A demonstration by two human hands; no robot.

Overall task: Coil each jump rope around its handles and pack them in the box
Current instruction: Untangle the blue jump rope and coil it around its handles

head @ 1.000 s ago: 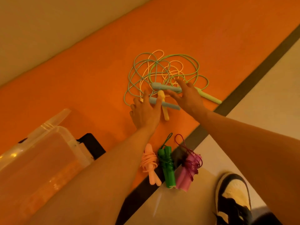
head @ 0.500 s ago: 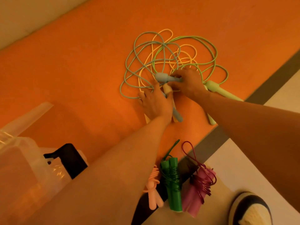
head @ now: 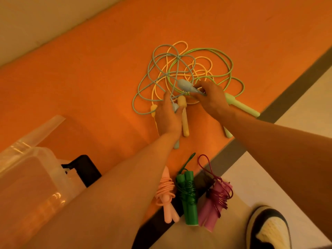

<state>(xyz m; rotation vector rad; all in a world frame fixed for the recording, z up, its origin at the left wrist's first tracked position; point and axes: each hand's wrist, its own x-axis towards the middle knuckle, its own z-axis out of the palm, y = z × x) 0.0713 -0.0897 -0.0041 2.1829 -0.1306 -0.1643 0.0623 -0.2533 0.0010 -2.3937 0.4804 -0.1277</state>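
Three loose jump ropes, blue, yellow and light green, lie tangled [head: 181,67] on the orange mat [head: 89,87]. My right hand [head: 212,99] grips one blue handle [head: 185,85] lifted at the tangle's near side. My left hand [head: 168,119] lies over the other blue handle [head: 176,145], fingers curled round it. A yellow handle [head: 184,117] sits just right of my left hand. Two light green handles [head: 241,106] stick out past my right hand. Coiled pink [head: 166,193], dark green [head: 187,194] and purple [head: 216,200] ropes lie near me.
A clear plastic box [head: 27,177] with its lid leaning behind it stands at the near left, beside a black object [head: 84,169]. A dark strip [head: 287,90] borders the mat on the right, then pale floor. My shoe [head: 267,229] is at the bottom right.
My right hand has raised its blue handle off the mat. My left hand has closed over the other blue handle and turned it lengthwise toward me.
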